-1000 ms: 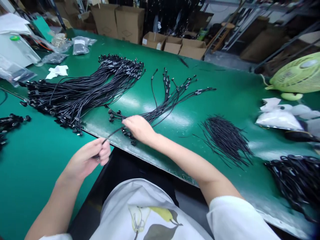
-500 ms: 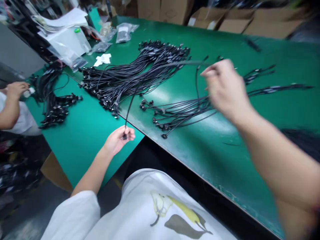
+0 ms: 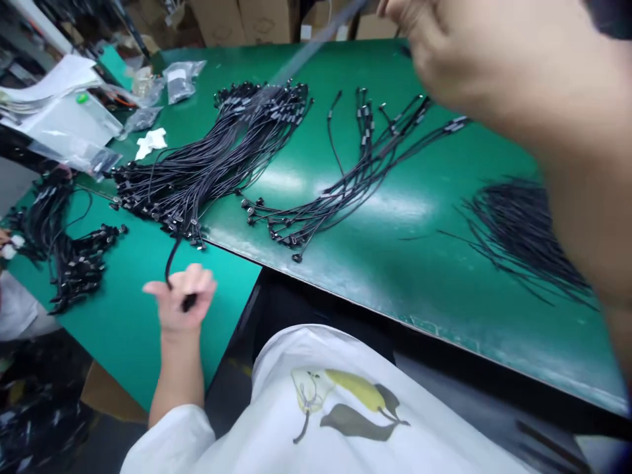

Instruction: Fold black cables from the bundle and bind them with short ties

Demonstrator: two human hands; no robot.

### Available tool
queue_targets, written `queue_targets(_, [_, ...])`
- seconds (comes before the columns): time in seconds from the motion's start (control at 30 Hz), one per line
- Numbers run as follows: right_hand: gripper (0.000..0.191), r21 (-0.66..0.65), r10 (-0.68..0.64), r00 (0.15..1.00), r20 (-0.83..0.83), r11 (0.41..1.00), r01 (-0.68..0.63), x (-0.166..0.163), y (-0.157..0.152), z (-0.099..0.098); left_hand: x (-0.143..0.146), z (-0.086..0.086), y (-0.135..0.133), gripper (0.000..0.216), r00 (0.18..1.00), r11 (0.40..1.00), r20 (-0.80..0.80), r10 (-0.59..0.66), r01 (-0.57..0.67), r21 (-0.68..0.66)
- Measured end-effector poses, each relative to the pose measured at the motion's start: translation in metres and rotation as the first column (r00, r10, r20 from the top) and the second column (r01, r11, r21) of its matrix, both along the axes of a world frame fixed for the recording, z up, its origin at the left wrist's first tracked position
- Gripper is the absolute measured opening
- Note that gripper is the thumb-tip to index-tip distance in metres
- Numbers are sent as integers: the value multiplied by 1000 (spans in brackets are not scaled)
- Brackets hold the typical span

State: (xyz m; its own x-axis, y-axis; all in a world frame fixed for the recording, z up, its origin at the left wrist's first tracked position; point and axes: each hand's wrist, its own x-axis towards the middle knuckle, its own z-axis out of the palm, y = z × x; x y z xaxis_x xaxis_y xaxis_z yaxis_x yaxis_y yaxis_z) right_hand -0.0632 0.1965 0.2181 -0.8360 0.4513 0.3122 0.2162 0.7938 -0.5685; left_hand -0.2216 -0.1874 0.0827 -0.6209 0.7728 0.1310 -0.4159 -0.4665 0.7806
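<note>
My left hand [image 3: 182,297] is closed around one end of a thin black cable [image 3: 170,258], low by the front edge of the lighter green table [image 3: 128,329]. My right hand [image 3: 474,46] is raised close to the camera at the top right, blurred, pinching the same cable's far end, which runs as a grey streak toward the top. Below it a small fan of black cables [image 3: 340,184] lies on the dark green table [image 3: 395,263]. A large bundle of black cables [image 3: 207,158] lies to the left of the fan.
A pile of thin black ties [image 3: 523,230] lies at the right. Another heap of cables [image 3: 64,243] sits on the lighter table at the left. Plastic bags [image 3: 74,125], papers and a white scrap [image 3: 151,141] lie at the back left, cardboard boxes [image 3: 237,20] behind.
My right hand has lifted from the small cable fan up to the top of the view, stretching one cable out. My left hand kept its end and stayed low.
</note>
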Motion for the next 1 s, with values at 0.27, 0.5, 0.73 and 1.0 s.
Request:
queue_targets(0.27, [7,335,74,729,680,854,-399,61,-106,-113,8,5,10,25,959,939,-182,217,-257,-230])
queue_targets(0.5, [18,145,235,839,491,927,-345,70,-132,-97,89,-27,72,34,751,735,-256,-608,412,-538])
queue_targets(0.73, [29,3,170,936,307,984,-179,127,-42,-140,43,1,59,32,920,964,302,-250,266,-12])
queue_targets(1.0, [31,196,484,828,285,816,-544,133,-147,-156,77,-23,99,35,944,896,-217,-250,140,-421])
